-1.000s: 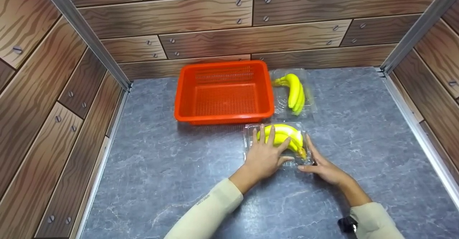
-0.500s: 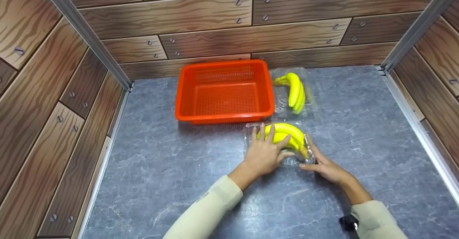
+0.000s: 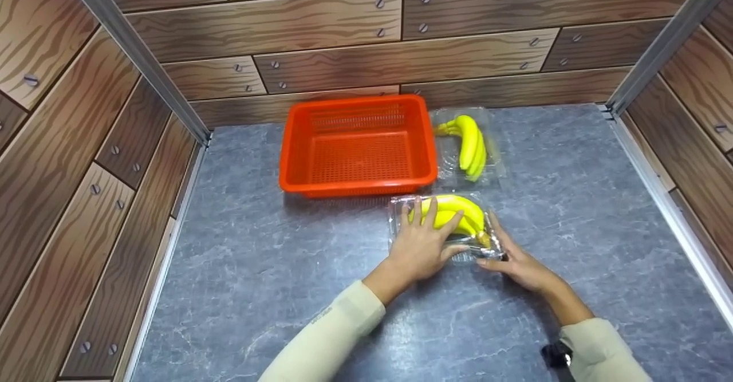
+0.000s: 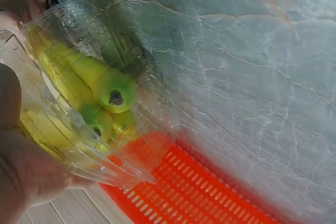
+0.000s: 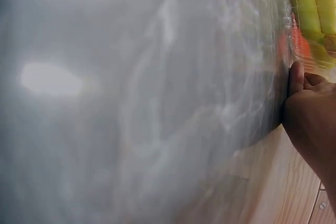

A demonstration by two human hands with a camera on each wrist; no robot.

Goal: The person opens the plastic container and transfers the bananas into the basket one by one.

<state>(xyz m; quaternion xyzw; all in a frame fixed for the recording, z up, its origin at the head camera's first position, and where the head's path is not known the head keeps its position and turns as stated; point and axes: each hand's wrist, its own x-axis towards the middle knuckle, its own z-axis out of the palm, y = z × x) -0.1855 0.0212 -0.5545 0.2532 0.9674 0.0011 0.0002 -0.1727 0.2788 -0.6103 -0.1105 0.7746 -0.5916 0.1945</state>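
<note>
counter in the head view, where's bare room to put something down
The grey counter is bare left of the left hand and below the orange basket; also right of both banana packs, toward the metal rail. It is crowded between basket, far pack and near pack.

I am working in a staged recording booth, not a real kitchen or shop. The walls [image 3: 343, 38] at 9, 12 and 3 o'clock are flat panels printed with cartoon brown wood planks and drawn screw heads, joined at the corners by bare grey metal rails [image 3: 134, 55]. The grey marble-patterned surface [image 3: 257, 267] before me fills the booth from wall to wall.
</note>
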